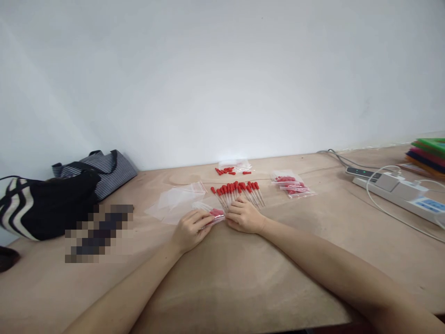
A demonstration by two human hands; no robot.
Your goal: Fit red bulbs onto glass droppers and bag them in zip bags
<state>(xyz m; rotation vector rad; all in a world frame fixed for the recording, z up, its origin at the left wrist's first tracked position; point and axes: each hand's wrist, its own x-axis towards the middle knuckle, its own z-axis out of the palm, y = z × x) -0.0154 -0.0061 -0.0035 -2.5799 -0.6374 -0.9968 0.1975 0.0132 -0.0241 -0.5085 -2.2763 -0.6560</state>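
Several glass droppers with red rubber bulbs (239, 186) lie in a row, their bulbs pointing toward the wall. In front of them is a clear zip bag (218, 216) with red bulbs showing inside. My left hand (194, 228) is closed on the bag's near, zip edge, thumb below and fingers above. My right hand (245, 216) has its fingers curled at the right end of that same edge, partly covering the droppers' tips. Left of the row, flat clear zip bags (177, 200) overlap on the table.
Loose red bulbs (225, 170) lie by a clear bag (236, 164) near the wall. Filled bags (292, 185) are stacked to the right. A power strip (399, 195) with cables and coloured folders (429, 153) are farther right. Black (62, 204) and striped bags (116, 174) sit left.
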